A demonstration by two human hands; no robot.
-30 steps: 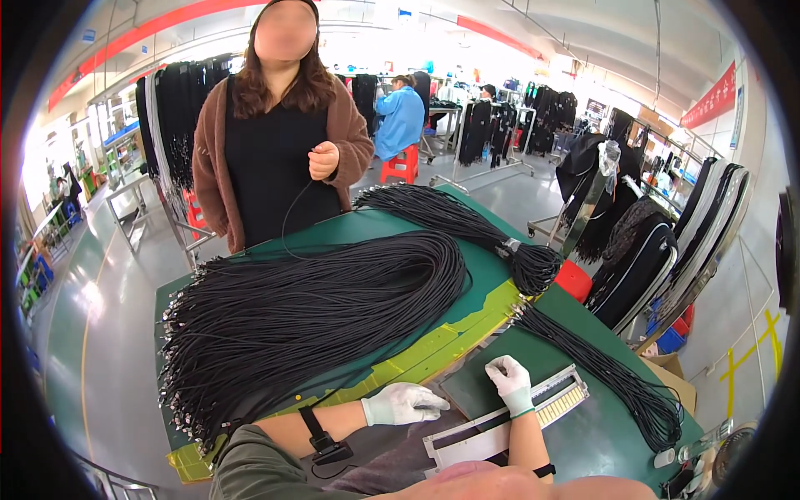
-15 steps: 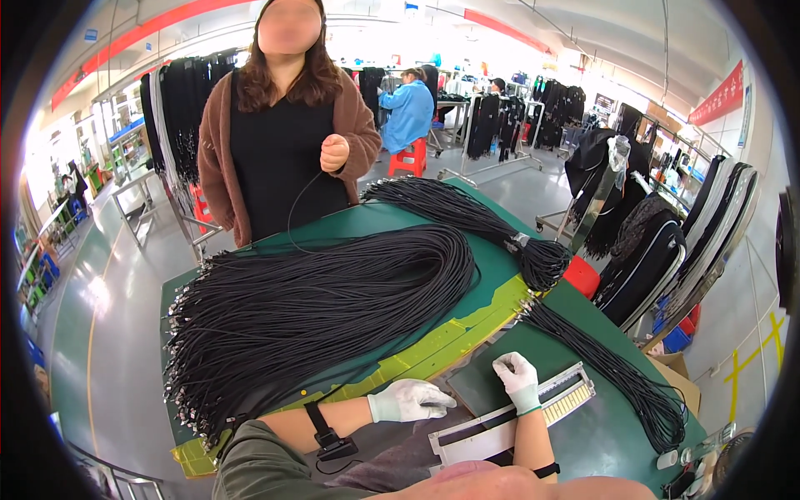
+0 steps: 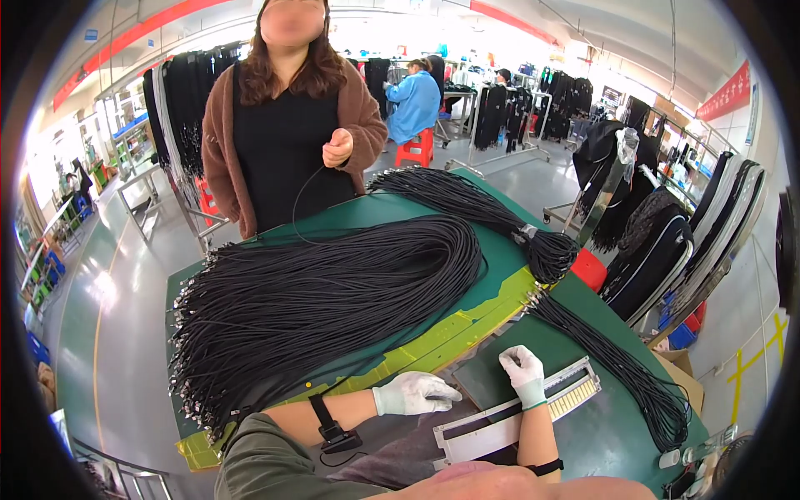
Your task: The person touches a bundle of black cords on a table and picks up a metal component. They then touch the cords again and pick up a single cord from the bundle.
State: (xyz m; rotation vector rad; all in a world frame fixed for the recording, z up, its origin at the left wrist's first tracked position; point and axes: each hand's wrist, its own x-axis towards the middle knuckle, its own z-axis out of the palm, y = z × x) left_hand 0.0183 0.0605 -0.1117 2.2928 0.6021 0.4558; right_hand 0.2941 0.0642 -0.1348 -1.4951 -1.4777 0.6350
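Both my hands wear white gloves. At the table's near edge, my left hand (image 3: pixel 418 393) hangs loosely open, fingers out toward the right, with nothing seen in it. My right hand (image 3: pixel 522 375) is raised over a white slotted frame (image 3: pixel 483 427); its thumb and fingers curl together in a ring, and no object shows in them. The frame carries a row of pale yellow pieces (image 3: pixel 575 398) at its right end. Ahead lies a large bundle of black cords (image 3: pixel 333 304) with metal ends at the left. Across the table a person's hand (image 3: pixel 337 148) holds up one black cord (image 3: pixel 297 200).
A tied black cord bundle (image 3: pixel 467 204) lies at the far right, and a thinner cord bundle (image 3: pixel 612 367) runs along the right side. Yellow-green tape (image 3: pixel 417 354) crosses the green table (image 3: pixel 612 442). Racks of dark cords (image 3: pixel 650 250) and a red stool (image 3: pixel 590 271) stand beyond.
My view has shifted slightly, so the whole scene sits a little differently. My hands keep nearly the same poses; the person opposite still holds the cord.
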